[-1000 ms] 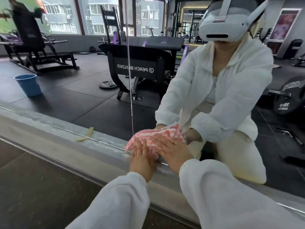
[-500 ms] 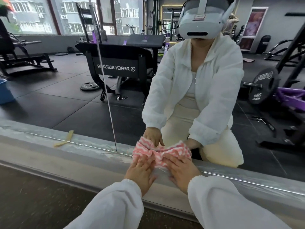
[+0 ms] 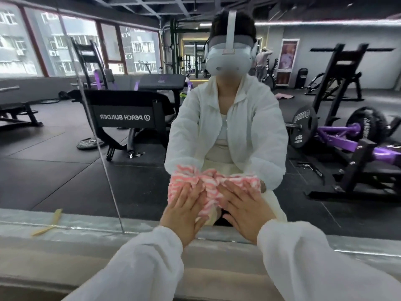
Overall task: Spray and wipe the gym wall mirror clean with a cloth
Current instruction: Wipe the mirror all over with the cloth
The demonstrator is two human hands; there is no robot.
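The wall mirror (image 3: pixel 65 166) fills the view and reflects the gym and a kneeling person in white. A pink-and-white striped cloth (image 3: pixel 208 187) is bunched flat against the glass, a little above the mirror's bottom edge. My left hand (image 3: pixel 184 216) presses its left half with straight, spread fingers. My right hand (image 3: pixel 243 213) presses the right half the same way. Both sleeves are white. No spray bottle is in view.
A grey ledge (image 3: pixel 65 253) runs along the mirror's foot. A vertical seam (image 3: pixel 102 148) between mirror panels stands left of my hands. A yellowish strip (image 3: pixel 48 224) lies at the bottom edge, left. Reflected gym machines and weight plates surround the reflection.
Both hands slid the cloth up the glass from the bottom edge and a little to the right. My view tilted upward, showing more of the mirror.
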